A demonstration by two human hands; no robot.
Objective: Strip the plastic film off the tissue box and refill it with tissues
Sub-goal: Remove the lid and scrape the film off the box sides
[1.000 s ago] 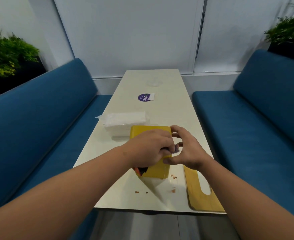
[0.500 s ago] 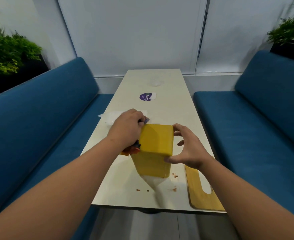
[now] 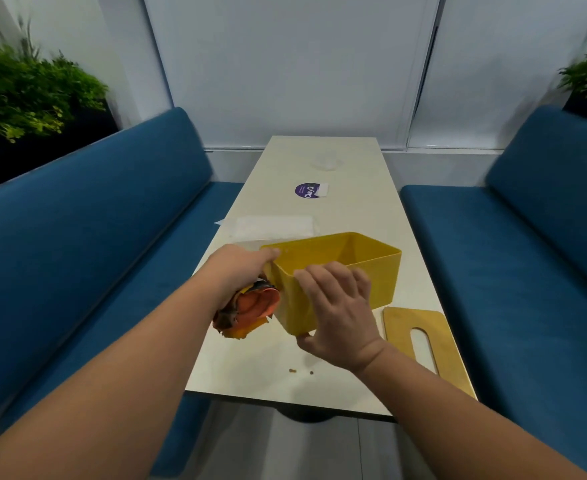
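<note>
Yellow tissue box point(image 3: 333, 271) open side up (tilted) | left hand point(image 3: 240, 271) clutches crumpled film point(image 3: 250, 311) | right hand point(image 3: 337, 306) fingers curled on box

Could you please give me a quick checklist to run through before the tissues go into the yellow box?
1. Box opening faces up and is bare inside: ok.
2. Box steadied: ok, the right hand grips its near corner and the left hand holds the rim.
3. Left hand free to pick up tissues: not ok, it also grips crumpled film.
4. Tissue pack within reach, just behind the box: ok.
5. Pack's own wrapper removed: cannot tell.
6. Lid off and lying flat on the table to the right: ok.
</note>
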